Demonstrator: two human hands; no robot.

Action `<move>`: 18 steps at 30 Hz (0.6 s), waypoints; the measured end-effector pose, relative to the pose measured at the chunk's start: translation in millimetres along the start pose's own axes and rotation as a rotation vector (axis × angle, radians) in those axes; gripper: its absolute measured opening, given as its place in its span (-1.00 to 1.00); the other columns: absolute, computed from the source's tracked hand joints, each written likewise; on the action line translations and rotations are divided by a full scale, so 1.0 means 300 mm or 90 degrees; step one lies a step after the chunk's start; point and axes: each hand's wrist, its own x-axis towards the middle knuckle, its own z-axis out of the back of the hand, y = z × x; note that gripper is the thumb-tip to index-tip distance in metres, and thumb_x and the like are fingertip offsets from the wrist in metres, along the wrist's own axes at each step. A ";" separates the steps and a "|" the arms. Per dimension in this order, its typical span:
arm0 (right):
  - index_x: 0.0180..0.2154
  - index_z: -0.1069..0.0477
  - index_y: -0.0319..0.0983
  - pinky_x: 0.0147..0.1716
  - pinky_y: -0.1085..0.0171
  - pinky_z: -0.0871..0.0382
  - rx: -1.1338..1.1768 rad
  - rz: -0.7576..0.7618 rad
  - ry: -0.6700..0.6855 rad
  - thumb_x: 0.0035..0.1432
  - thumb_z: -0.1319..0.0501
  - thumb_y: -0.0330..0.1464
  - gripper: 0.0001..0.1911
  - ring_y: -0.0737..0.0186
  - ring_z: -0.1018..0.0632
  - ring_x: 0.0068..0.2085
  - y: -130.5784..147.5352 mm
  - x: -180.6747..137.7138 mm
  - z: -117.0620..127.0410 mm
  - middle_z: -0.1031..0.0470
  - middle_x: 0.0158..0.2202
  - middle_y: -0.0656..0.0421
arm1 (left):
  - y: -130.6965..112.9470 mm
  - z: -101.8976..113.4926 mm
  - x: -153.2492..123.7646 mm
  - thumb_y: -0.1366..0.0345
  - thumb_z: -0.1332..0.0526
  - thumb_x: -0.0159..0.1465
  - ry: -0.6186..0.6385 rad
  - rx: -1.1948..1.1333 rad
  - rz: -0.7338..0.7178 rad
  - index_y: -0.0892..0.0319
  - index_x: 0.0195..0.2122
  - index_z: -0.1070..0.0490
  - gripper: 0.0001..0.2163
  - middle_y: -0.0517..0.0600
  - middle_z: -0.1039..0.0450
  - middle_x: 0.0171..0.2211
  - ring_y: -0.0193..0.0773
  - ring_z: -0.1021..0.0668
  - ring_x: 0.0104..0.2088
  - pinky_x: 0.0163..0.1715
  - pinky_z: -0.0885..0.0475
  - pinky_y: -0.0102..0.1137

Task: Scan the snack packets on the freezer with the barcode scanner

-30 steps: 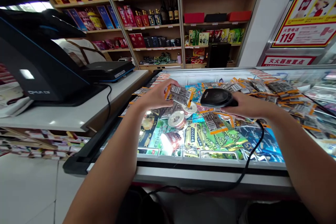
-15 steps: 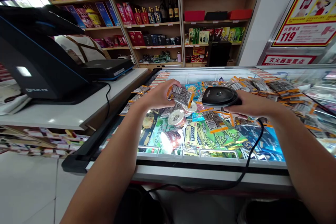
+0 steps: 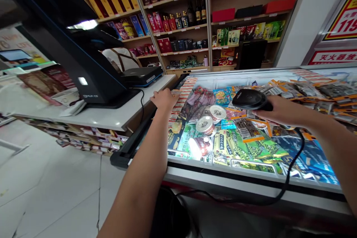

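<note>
My left hand (image 3: 164, 99) reaches to the left edge of the glass-topped freezer (image 3: 240, 178). Its fingers are closed on the edge of a small orange-edged snack packet (image 3: 176, 92), low over a row of like packets (image 3: 181, 101) lying along that edge. My right hand (image 3: 281, 111) is closed around a black barcode scanner (image 3: 248, 99), held above the glass near the middle. The scanner's black cable (image 3: 292, 171) hangs over the freezer's front edge. Several more orange-edged packets (image 3: 309, 91) lie spread on the glass to the right.
A black till screen (image 3: 80, 52) and a flat black device (image 3: 142, 76) stand on the white counter (image 3: 106, 117) to the left. Part of a person (image 3: 118, 57) shows behind the screen. Shelves of boxes and bottles (image 3: 184, 18) line the back wall. Tiled floor (image 3: 50, 189) lies at the lower left.
My left hand has carried the packet from beside the scanner to the freezer's left edge. The view has swung left. My right hand keeps the scanner in about the same place.
</note>
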 end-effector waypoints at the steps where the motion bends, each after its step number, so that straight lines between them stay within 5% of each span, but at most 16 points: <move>1: -0.21 -0.42 -0.22 -0.55 0.18 -0.26 -0.004 0.003 0.000 0.22 -0.24 0.02 -0.58 0.14 -0.45 -0.51 0.000 0.001 -0.002 -0.51 -0.44 -0.01 | 0.007 -0.004 0.001 -0.17 -0.23 0.15 0.035 0.019 0.008 0.14 -0.16 -0.50 -0.53 0.29 -0.54 -0.05 0.38 -0.33 0.17 0.05 -0.19 0.25; 4: -0.24 -0.44 -0.22 -0.55 0.17 -0.26 -0.011 0.001 0.018 0.18 -0.26 0.03 -0.57 0.12 -0.47 -0.49 0.001 0.004 -0.004 -0.51 -0.44 -0.01 | 0.008 -0.009 -0.002 -0.17 -0.28 0.11 0.095 0.069 0.015 0.14 -0.09 -0.53 -0.47 0.32 -0.51 0.01 0.42 -0.29 0.21 0.08 -0.16 0.25; 7: -0.23 -0.43 -0.22 -0.56 0.18 -0.26 -0.008 -0.003 0.012 0.19 -0.26 0.04 -0.56 0.14 -0.47 -0.49 -0.003 0.006 -0.002 -0.51 -0.43 0.01 | -0.035 -0.006 -0.029 -0.16 -0.26 0.15 0.040 0.082 -0.033 0.19 -0.06 -0.52 -0.46 0.37 -0.45 0.07 0.42 -0.27 0.22 0.08 -0.19 0.19; 10: -0.27 -0.40 -0.21 -0.56 0.19 -0.25 0.020 0.009 0.012 0.23 -0.22 0.07 -0.55 0.20 -0.43 -0.54 -0.010 0.008 0.006 -0.47 -0.50 0.07 | -0.149 -0.011 -0.106 -0.10 -0.22 0.24 0.003 0.006 -0.195 0.20 -0.08 -0.50 -0.54 0.35 -0.37 0.15 0.39 -0.28 0.22 0.09 -0.22 0.17; 13: -0.35 -0.34 -0.19 -0.56 0.20 -0.23 0.114 0.033 -0.002 0.23 -0.23 0.03 -0.58 0.25 -0.36 -0.60 -0.010 0.009 0.018 -0.37 -0.59 0.17 | -0.312 -0.025 -0.237 -0.08 -0.12 0.35 0.113 -0.154 -0.394 0.10 0.04 -0.44 -0.58 0.20 -0.37 0.20 0.24 -0.33 0.24 0.17 -0.23 0.17; 16: -0.38 -0.30 -0.18 -0.55 0.20 -0.20 0.221 0.049 -0.065 0.18 -0.28 -0.05 -0.64 0.28 -0.33 -0.60 -0.004 0.013 0.026 -0.30 -0.58 0.21 | -0.450 -0.030 -0.378 -0.11 -0.02 0.42 0.229 -0.304 -0.592 -0.05 0.37 -0.13 -0.45 0.07 -0.19 0.39 0.05 -0.25 0.36 0.30 -0.20 0.02; 18: -0.36 -0.30 -0.18 -0.55 0.20 -0.19 0.272 0.045 -0.106 0.15 -0.30 -0.08 -0.67 0.29 -0.32 -0.59 -0.002 0.017 0.028 -0.29 -0.55 0.21 | -0.500 -0.024 -0.440 -0.16 0.00 0.42 0.274 -0.304 -0.648 -0.16 0.43 -0.03 -0.41 0.00 -0.05 0.46 0.07 -0.14 0.43 0.34 -0.13 0.05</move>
